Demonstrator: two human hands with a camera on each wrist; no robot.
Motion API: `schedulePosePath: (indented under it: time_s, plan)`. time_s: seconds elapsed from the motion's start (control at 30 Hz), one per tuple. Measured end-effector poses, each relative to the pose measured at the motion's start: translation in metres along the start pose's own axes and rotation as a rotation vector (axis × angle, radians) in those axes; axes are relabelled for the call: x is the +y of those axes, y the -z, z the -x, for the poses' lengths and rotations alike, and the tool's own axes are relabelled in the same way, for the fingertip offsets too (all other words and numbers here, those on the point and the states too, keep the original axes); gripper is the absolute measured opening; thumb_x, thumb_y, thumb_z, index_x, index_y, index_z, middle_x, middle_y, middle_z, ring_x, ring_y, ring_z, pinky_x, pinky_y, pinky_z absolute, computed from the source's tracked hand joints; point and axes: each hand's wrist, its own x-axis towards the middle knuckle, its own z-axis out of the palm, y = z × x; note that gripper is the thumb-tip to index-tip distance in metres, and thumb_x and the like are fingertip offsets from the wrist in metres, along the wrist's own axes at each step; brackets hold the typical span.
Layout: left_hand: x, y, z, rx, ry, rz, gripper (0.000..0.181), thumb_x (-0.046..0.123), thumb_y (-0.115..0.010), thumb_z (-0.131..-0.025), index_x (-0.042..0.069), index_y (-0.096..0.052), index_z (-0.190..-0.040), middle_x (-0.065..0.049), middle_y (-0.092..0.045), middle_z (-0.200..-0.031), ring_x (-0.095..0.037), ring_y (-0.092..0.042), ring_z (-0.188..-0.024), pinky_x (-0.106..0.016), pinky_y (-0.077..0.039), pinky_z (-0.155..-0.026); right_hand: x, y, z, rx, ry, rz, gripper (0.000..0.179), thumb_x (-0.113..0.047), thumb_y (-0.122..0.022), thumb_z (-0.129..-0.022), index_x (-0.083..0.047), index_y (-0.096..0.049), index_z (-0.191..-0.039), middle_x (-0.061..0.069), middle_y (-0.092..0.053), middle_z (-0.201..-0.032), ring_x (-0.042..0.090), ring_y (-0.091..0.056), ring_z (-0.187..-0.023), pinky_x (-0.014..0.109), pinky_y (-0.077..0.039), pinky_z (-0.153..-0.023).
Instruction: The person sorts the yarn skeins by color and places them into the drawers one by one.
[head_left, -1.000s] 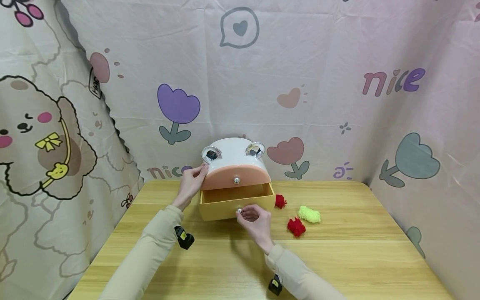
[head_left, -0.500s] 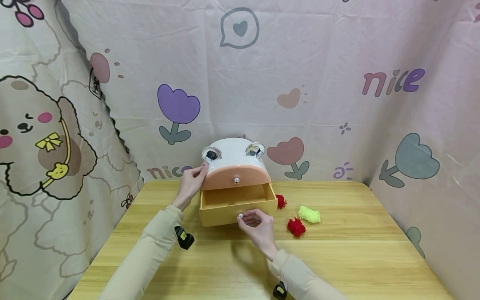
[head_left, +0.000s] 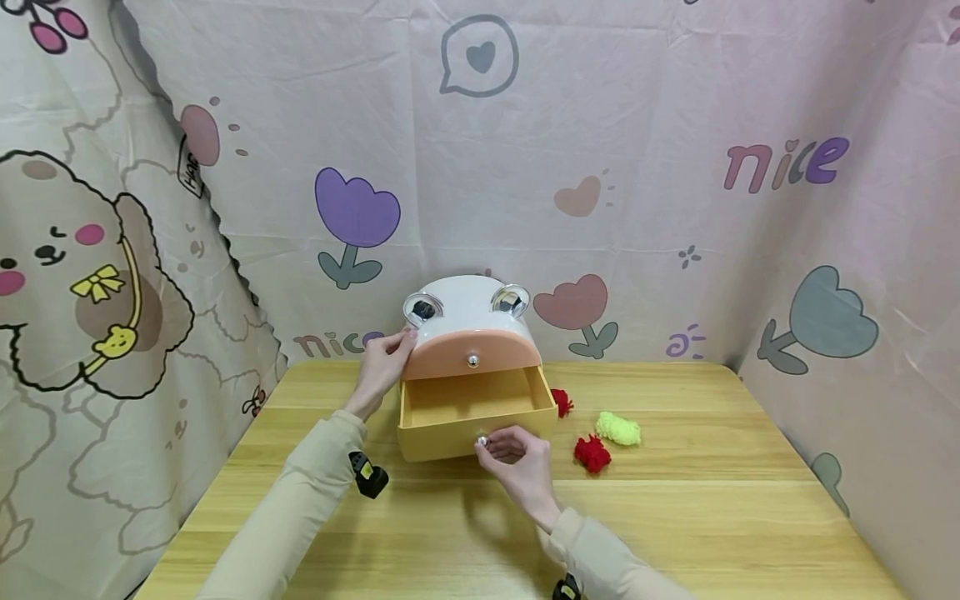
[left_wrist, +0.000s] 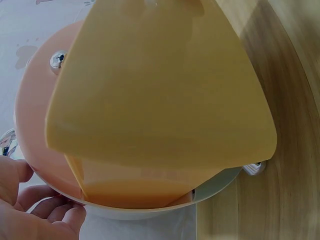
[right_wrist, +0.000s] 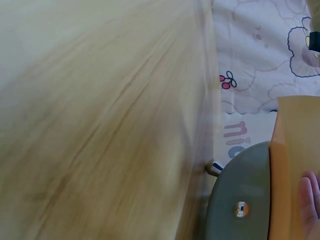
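A white drawer box (head_left: 461,302) with two silvery, frog-like eyes stands at the back of the table. Its peach top drawer (head_left: 450,357) is pushed in, while the yellow drawer (head_left: 442,437) below juts far out and shows a bare inside. My left hand (head_left: 382,371) grips the left side of the box; the left wrist view shows curled fingers (left_wrist: 52,202) at its rim. With thumb and fingertips, my right hand (head_left: 521,471) pinches the silver knob (head_left: 482,442) of the yellow drawer. In the right wrist view only part of that hand shows, beside the drawer.
Right of the box lie two red yarn-like bundles, one partly behind the drawer (head_left: 561,402) and one nearer (head_left: 592,454). A yellow-green bundle (head_left: 618,428) lies beside them. A grey-green front panel with a knob (right_wrist: 241,210) sits under the yellow drawer. Printed cloth (head_left: 645,100) hangs behind.
The yellow drawer has slid farther out toward me, my right hand moving back with its knob. My left hand stays at the side of the box.
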Motion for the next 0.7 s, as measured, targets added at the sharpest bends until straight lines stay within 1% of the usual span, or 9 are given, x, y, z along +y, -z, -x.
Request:
schedulePosePath:
  time_s: [0.17,0.4,0.7]
  plan:
    - [0.0005,0.0003,0.001,-0.005,0.003,-0.004,0.05,0.035,-0.051,-0.105,0.003,-0.052,-0.144,-0.007,-0.046,-0.155,-0.031,-0.04,-0.148,-0.043,-0.036,-0.122,0.0009,0.0019,0.003,-0.017,0.024,-0.01,0.013,-0.002,-0.083,-0.079,-0.003,-0.072,-0.087,0.015,-0.077,-0.082,0.007,-0.071,-0.069,0.024,-0.062,-0.065]
    - [0.001,0.0003,0.0011,-0.001,0.001,-0.008,0.05,0.035,-0.052,-0.105,0.003,-0.052,-0.144,-0.007,-0.047,-0.155,-0.031,-0.04,-0.148,-0.044,-0.034,-0.123,0.0001,0.0029,0.007,-0.014,0.042,-0.012,0.013,0.0,-0.082,-0.079,-0.002,-0.072,-0.087,0.018,-0.077,-0.081,0.005,-0.071,-0.069,0.023,-0.061,-0.063]
    - [0.0008,0.0005,0.0009,0.003,0.004,-0.01,0.05,0.036,-0.052,-0.105,0.004,-0.053,-0.143,-0.006,-0.048,-0.154,-0.03,-0.04,-0.148,-0.043,-0.034,-0.123,0.0002,0.0042,0.0077,-0.023,0.05,-0.015,0.013,-0.003,-0.083,-0.08,-0.002,-0.072,-0.088,0.017,-0.077,-0.082,0.008,-0.072,-0.07,0.024,-0.062,-0.065]
